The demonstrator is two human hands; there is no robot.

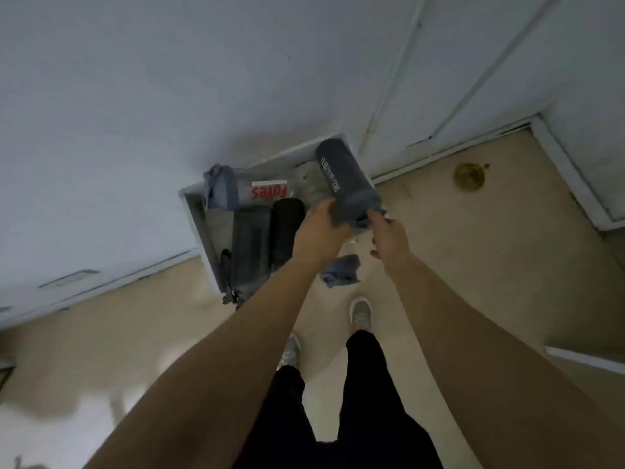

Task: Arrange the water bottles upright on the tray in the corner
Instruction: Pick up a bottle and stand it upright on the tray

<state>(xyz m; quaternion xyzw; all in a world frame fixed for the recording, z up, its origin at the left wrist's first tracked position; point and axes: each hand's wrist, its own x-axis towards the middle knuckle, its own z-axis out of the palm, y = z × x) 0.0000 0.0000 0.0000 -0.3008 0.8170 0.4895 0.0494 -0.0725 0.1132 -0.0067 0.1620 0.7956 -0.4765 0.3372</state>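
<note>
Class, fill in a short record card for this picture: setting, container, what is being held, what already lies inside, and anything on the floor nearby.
Setting: corner of a room, beige floor, white walls
Container: white tray on the floor
Held item: dark grey bottle, tilted, gripped by left hand and right hand
Inside tray: black bottle and translucent grey bottle, both lying down
Floor nearby: blue-grey cloth
</note>
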